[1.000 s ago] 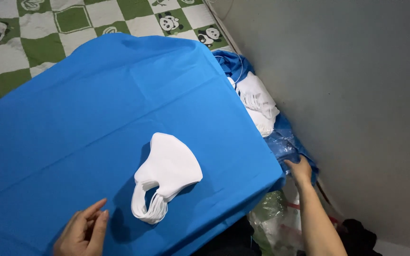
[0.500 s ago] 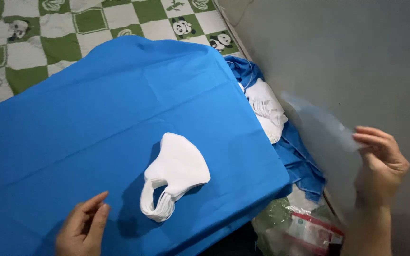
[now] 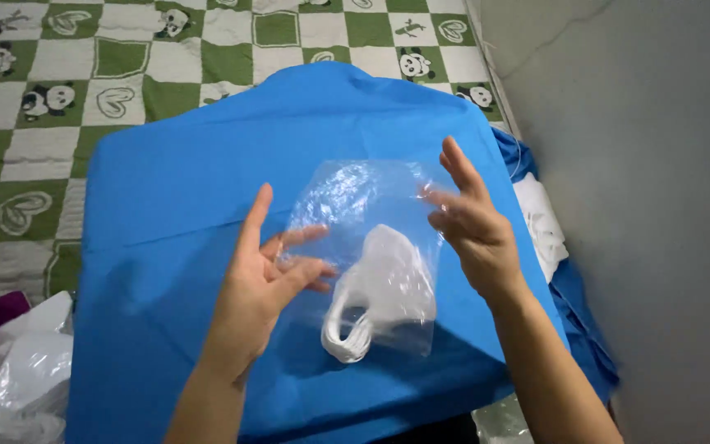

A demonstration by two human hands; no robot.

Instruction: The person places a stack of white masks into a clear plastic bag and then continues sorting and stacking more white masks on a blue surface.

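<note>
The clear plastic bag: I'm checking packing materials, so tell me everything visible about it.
The clear plastic bag is a thin, glossy, see-through film pouch, roughly rectangular, slightly crinkled and catching glare. It is held up over the blue cloth, the left hand pinching its left edge and the right hand its right. The white face mask shows through it; whether inside or behind is unclear.
</note>
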